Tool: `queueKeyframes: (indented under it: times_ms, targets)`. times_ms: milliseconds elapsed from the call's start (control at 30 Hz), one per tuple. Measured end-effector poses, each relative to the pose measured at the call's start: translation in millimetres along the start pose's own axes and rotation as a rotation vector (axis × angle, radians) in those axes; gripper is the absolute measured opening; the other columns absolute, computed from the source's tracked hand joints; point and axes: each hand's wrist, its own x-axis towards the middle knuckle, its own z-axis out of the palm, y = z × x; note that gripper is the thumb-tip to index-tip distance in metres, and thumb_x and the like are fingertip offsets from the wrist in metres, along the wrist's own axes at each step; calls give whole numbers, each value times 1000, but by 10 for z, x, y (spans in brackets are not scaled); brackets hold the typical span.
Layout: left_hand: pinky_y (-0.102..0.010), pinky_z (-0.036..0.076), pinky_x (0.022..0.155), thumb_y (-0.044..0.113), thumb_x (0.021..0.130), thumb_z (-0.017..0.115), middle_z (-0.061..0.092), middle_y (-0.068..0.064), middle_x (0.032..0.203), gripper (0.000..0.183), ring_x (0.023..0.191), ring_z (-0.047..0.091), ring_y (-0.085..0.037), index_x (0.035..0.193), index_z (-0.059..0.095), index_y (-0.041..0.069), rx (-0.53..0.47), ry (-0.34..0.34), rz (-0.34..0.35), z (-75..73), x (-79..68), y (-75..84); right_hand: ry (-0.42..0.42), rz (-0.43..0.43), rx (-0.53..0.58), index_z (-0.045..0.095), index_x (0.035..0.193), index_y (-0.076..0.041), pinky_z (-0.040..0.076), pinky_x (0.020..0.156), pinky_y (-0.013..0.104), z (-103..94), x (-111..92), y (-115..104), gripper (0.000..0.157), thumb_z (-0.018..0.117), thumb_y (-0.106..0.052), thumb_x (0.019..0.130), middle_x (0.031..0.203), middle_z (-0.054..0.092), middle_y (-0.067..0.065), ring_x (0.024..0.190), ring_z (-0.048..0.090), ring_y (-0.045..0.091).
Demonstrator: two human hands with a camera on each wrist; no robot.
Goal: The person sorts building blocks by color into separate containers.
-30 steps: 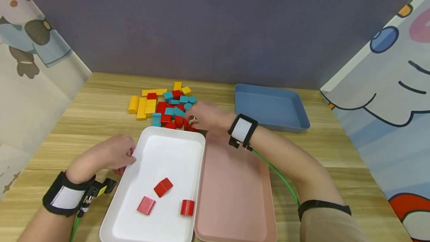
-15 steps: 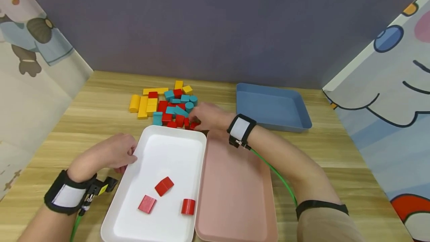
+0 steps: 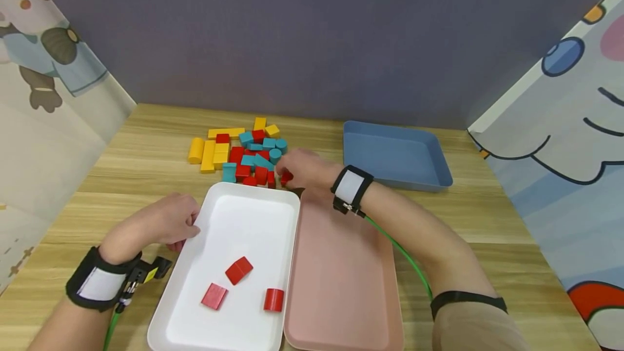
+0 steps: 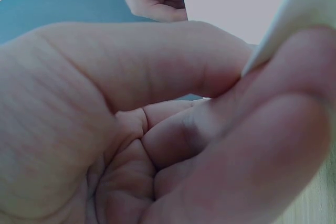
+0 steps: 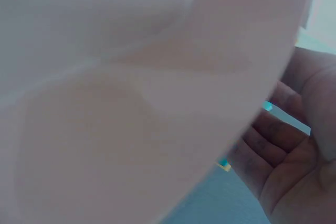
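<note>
My left hand pinches the left rim of a white tray; in the left wrist view, thumb and fingers close on its pale edge. Inside the tray lie a red cube, a red cylinder and a red piece with a ridge. Beyond the trays, my right hand holds a small red block, partly covered by its fingers. Red, blue and yellow blocks lie just left of it, among them a blue cylinder. In the right wrist view a tray wall hides the fingertips.
A pink tray stands against the white tray's right side. Farther back on the right is a blue tray. Yellow blocks gather at the pile's left. A grey panel rises behind the wooden table.
The right fingers have closed about the small red block, which has shifted slightly right, away from the neighbouring red pieces. My left hand keeps its place on the white tray's rim.
</note>
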Motion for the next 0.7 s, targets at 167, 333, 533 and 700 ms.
queueKeyframes:
  times_ms: [167, 333, 533, 700]
  targets:
    - [-25, 51, 48, 9, 85, 64, 58, -2, 55, 8, 47, 56, -13, 81, 61, 4, -2, -5, -6, 6, -1, 3, 64, -53, 53, 70, 105, -13, 50, 76, 22, -135, -52, -35, 21, 66, -16, 85, 96, 68, -2, 82, 56, 10]
    - [-25, 51, 48, 10, 86, 65, 58, -3, 56, 8, 47, 57, -13, 81, 62, 4, -3, -9, -13, 4, 4, -2, 69, -115, 27, 70, 106, -16, 49, 76, 21, -268, -89, -276, 21, 68, -23, 86, 94, 67, -6, 82, 55, 10]
    - [-25, 50, 47, 9, 86, 64, 58, -2, 54, 9, 46, 57, -13, 78, 62, 4, -1, -10, -5, 7, 4, 4, 29, -263, -37, 69, 107, -15, 47, 78, 18, -279, -132, -737, 24, 69, -26, 86, 97, 67, -6, 86, 55, 9]
    - [-25, 50, 47, 9, 86, 65, 58, -2, 55, 10, 46, 57, -13, 78, 61, 4, 5, -20, -4, -2, 11, 7, -50, -314, -62, 67, 114, -17, 47, 77, 14, -202, -173, -1023, 30, 69, -29, 86, 101, 66, -5, 87, 56, 6]
